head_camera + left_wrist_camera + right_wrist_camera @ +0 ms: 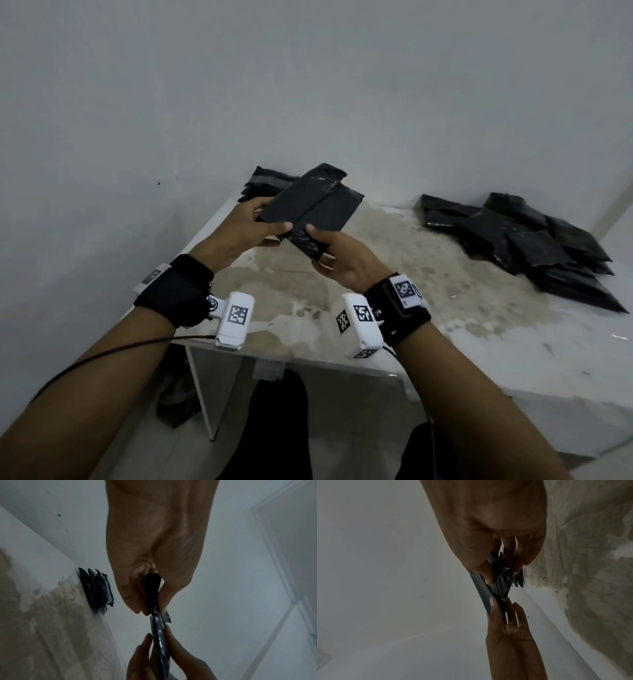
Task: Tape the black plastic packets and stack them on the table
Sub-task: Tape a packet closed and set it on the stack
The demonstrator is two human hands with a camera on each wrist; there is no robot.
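Observation:
Both hands hold one black plastic packet [313, 209] in the air above the table [394, 270]. My left hand [260, 224] pinches its near left edge, thumb on top and fingers beneath. My right hand [323, 245] pinches the crumpled near end, thumb on top. In the left wrist view the packet [158, 635] shows edge-on between the fingers of both hands. In the right wrist view the packet [498, 582] is crinkled and glossy at the pinched end. A small stack of packets [265, 183] lies at the table's far left corner, seen too in the left wrist view as the stack [97, 589].
A loose heap of several black packets [534, 246] covers the table's right side. The tabletop is white with a large brownish stain in the middle. A grey wall stands close behind. Dark legs and a dark object show below the table's front edge.

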